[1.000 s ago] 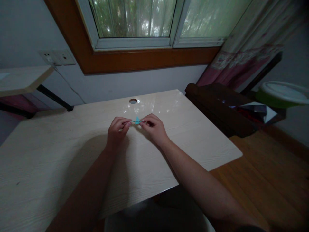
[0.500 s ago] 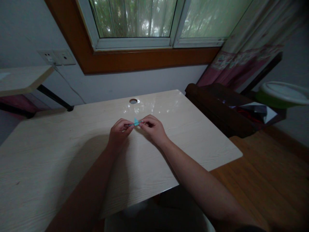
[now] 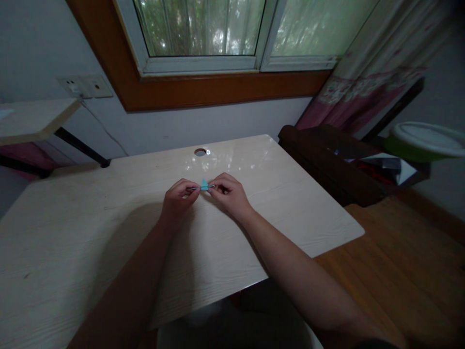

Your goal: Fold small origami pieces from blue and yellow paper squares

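A tiny folded piece of blue paper (image 3: 204,185) is held just above the pale wooden table (image 3: 109,228), a little in front of its round cable hole (image 3: 200,152). My left hand (image 3: 177,198) pinches its left end with the fingers curled. My right hand (image 3: 228,195) pinches its right end, fingers likewise closed. Only a small blue triangle shows between the fingertips; the rest is hidden by my fingers.
A dark wooden piece of furniture (image 3: 327,160) stands at the table's right, with a green-and-white basin (image 3: 425,140) beyond it. A second tabletop (image 3: 32,118) is at far left. The window (image 3: 232,34) and wall sockets (image 3: 85,86) are behind. Wood floor (image 3: 399,271) lies right.
My hands have drawn slightly closer together and lowered a little, so less of the blue paper shows between the fingertips than a second ago.
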Demonstrator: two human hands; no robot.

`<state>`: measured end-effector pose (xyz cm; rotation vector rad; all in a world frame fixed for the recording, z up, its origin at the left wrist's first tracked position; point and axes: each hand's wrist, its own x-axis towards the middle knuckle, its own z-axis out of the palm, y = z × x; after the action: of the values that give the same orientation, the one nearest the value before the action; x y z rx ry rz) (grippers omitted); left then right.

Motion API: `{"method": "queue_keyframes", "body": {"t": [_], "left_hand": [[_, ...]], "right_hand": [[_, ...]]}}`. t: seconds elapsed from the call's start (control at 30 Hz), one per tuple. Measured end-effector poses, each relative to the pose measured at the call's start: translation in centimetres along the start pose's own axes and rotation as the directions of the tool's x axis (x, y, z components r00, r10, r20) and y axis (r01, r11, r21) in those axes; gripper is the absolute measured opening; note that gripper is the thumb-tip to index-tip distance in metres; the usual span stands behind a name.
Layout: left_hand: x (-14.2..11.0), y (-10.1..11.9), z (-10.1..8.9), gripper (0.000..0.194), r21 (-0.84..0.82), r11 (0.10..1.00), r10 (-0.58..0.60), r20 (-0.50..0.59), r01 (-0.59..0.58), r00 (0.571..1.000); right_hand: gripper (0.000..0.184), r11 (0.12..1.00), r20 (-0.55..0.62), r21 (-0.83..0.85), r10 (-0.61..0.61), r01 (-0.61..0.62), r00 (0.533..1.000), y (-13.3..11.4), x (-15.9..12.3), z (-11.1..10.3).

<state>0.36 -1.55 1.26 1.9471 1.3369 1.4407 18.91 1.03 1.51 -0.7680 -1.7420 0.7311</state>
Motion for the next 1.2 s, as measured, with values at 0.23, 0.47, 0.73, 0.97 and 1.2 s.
{"method": "queue_keyframes", "body": {"t": [0.23, 0.47, 0.73, 0.97, 1.2], "left_hand": [[0.02, 0.20, 0.02, 0.003, 0.032, 0.999, 0.040, -0.019, -0.040, 0.999], [-0.04, 0.41, -0.09, 0.006, 0.036, 0.998, 0.043, -0.026, -0.042, 0.999], [-0.11, 0.41, -0.07, 0.006, -0.007, 0.999, 0.052, 0.017, -0.052, 0.999], [0.00, 0.30, -0.10, 0.005, 0.016, 1.000, 0.006, -0.007, -0.005, 1.000], [-0.04, 0.20, -0.09, 0.007, 0.010, 1.000, 0.013, 0.015, -0.014, 1.000]], "right_hand": [[0.004, 1.000, -0.009, -0.014, -0.015, 0.015, 1.000, 0.06, -0.07, 0.06], [0.003, 0.999, -0.022, 0.010, 0.037, -0.036, 0.999, -0.04, 0.04, 0.14], [0.006, 0.997, 0.005, 0.050, 0.056, -0.056, 0.998, 0.24, -0.07, 0.26], [0.020, 0.952, 0.012, 0.181, 0.247, -0.245, 0.969, 0.32, -0.38, 0.59], [0.022, 0.925, 0.062, 0.261, 0.269, -0.276, 0.961, 0.11, -0.30, 0.39]]}}
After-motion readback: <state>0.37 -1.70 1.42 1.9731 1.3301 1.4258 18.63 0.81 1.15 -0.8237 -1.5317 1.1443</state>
